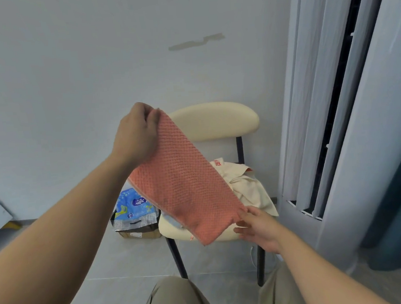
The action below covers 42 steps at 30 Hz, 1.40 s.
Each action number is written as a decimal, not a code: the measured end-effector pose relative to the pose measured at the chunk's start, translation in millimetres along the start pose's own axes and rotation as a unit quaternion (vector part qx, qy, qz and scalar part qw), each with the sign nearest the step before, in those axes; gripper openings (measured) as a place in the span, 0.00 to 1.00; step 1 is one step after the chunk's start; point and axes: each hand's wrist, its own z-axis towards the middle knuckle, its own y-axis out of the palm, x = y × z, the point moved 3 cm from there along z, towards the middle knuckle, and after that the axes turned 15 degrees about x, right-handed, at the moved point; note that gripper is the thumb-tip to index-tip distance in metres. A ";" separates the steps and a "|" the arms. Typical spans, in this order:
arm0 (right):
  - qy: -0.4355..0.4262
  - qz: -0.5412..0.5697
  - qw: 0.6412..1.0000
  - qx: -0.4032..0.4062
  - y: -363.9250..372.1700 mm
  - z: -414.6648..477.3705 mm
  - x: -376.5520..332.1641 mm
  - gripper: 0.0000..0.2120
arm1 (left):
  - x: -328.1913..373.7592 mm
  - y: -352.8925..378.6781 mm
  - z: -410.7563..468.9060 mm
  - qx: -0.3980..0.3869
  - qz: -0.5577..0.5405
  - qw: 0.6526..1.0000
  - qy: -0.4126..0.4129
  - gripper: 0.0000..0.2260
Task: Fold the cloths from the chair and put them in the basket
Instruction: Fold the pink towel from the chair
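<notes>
Left hand pinches top end of folded pink cloth, held slanting above chair; right hand, loosely open, touches its lower corner; crumpled cream cloth lies on chair seat

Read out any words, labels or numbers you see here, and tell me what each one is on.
Cream cloth on the chair: red print that looks like "VEX", too blurred to be sure.
Blue pack on the floor: a figure that looks like "8"; the purple oval logo is too blurred to read.
Box under the pack: a white label, too small to read.
Pink cloth: no text.
</notes>
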 end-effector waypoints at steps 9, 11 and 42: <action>0.007 0.267 0.963 0.032 -1.5 1.6 -35.4 0.05 | -21.8 -7.0 3.3 0.071 -0.040 0.992 -0.095 0.13; 0.015 0.303 0.952 0.029 -0.5 2.5 -42.1 0.05 | -23.6 -8.2 3.4 0.079 -0.048 0.990 -0.106 0.13; 0.160 0.204 0.958 0.121 20.1 4.3 -16.3 0.23 | -33.2 2.8 -5.6 0.037 -0.040 0.993 -0.109 0.13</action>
